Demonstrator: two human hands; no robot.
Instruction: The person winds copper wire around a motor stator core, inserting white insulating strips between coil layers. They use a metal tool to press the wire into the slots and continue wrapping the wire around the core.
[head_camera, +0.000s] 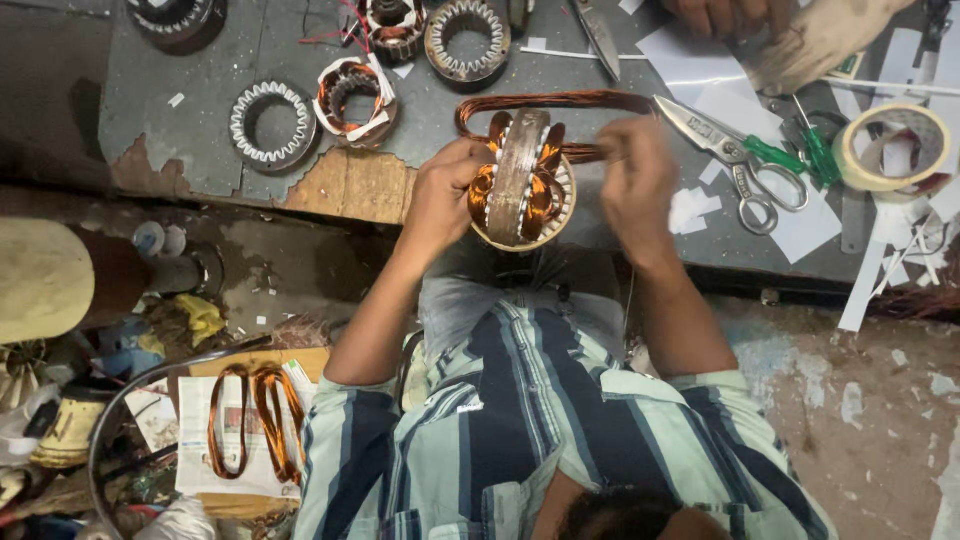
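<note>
My left hand grips a round metal stator held on edge at the table's front, with copper windings showing on both sides of its core. My right hand is closed on a long loop of copper wire coil that runs from the stator out over the table. Both hands are close together, either side of the stator.
Bare stator cores and a partly wound one lie on the grey table. Scissors, a tape roll and paper strips sit right. Another person's hand is at the far edge. Copper coils rest on newspaper on the floor.
</note>
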